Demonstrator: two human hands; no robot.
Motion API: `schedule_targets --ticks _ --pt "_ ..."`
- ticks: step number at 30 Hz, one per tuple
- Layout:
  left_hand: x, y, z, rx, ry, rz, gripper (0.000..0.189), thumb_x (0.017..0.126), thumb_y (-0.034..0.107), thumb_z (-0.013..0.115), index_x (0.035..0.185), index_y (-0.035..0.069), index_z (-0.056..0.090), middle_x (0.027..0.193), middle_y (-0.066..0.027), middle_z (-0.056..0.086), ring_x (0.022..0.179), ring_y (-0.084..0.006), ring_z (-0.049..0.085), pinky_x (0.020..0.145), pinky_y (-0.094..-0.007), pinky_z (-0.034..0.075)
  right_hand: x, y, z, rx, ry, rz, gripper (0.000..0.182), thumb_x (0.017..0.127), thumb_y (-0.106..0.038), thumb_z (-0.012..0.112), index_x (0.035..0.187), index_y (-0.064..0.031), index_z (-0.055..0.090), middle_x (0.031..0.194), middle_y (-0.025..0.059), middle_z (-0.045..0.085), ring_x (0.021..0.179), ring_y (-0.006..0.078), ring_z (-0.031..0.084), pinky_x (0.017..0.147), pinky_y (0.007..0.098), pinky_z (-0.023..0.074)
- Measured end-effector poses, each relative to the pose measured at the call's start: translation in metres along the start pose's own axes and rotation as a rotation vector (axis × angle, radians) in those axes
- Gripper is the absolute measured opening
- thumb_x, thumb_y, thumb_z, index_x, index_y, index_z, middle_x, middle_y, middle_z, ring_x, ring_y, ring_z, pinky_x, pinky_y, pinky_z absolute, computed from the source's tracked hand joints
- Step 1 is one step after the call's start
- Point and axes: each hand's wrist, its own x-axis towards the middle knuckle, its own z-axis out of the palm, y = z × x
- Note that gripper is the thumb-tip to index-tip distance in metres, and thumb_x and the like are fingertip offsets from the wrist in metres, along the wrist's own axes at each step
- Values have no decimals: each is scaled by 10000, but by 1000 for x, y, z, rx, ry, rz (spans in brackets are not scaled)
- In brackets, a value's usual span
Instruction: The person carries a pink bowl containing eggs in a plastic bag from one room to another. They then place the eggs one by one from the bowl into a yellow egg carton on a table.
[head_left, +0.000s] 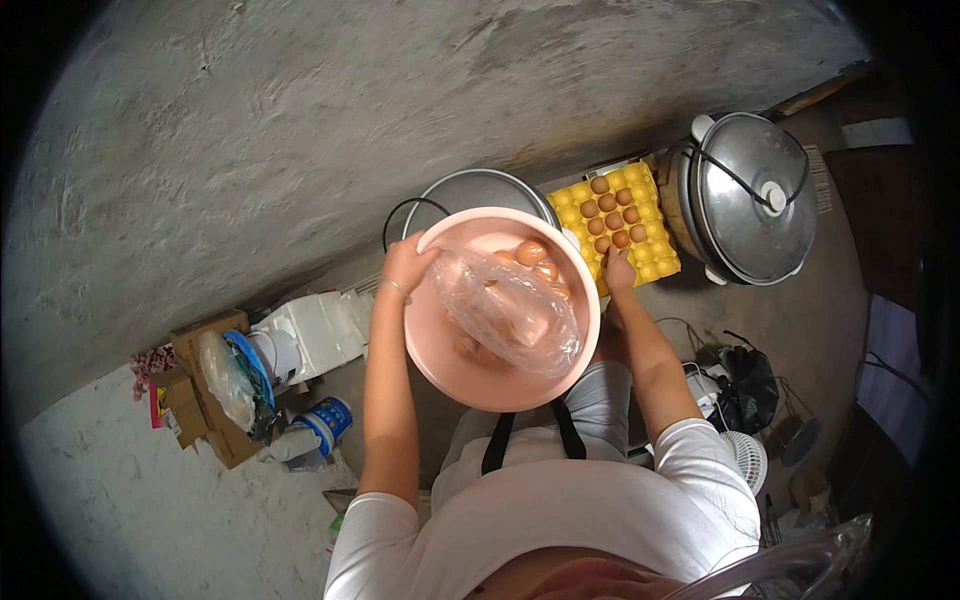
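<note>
My left hand (407, 266) grips the rim of a round pink plastic basin (450, 382) at its upper left side. Inside the basin lie several brown eggs (531, 252) and a clear plastic bag (510, 315) that covers part of them. My right hand (619, 270) is at the near edge of a yellow egg tray (666, 264), its fingertips beside the nearest brown eggs (620, 238). Whether those fingers hold an egg is hidden by the hand. Several brown eggs stand in the middle cups of the tray, with bare cups around them.
A lidded metal pot (750, 180) with a black cord stands right of the tray. Another round metal lid (480, 191) shows behind the basin. Cardboard boxes (225, 439), white foam (330, 337) and a blue bucket (330, 420) are at left. A black bag (750, 394) and a white fan (746, 457) are at right.
</note>
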Motion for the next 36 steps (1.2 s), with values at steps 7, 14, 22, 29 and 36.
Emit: schedule_targets --ticks 7,14,22,29,36 --pt "0 2 -1 3 1 16 350 768 309 678 992 40 660 831 -223 662 779 -385 648 691 -414 503 -4 2 -1 116 47 -23 277 894 -261 501 1057 -38 473 1108 288 485 780 452 601 659 529 497" --pt "-5 2 -3 75 23 27 386 766 325 673 1049 64 659 892 -230 665 847 -379 652 746 -412 511 -60 -41 -147 549 653 -377 193 948 -168 501 946 -2 599 951 178 568 714 311 597 695 380 496" --pt "4 1 1 71 7 103 385 768 304 661 1048 40 657 938 -226 665 881 -373 647 775 -405 508 -192 -171 -241 783 -218 -506 265 970 -167 463 1090 13 616 939 98 676 839 215 651 748 338 511" --pt "2 5 -3 85 -8 100 516 773 353 656 1153 5 621 1065 -241 643 1011 -366 622 863 -405 491 -158 -224 -162 725 -284 -450 342 964 -216 430 1205 -25 580 1172 178 609 1070 304 584 935 360 414" --pt "0 8 -4 28 -42 74 459 778 347 647 1110 30 639 1039 -232 652 983 -375 627 839 -403 496 -162 -238 -166 988 -504 -260 410 970 -304 419 1246 -32 552 1257 162 562 1171 261 508 1025 358 348"
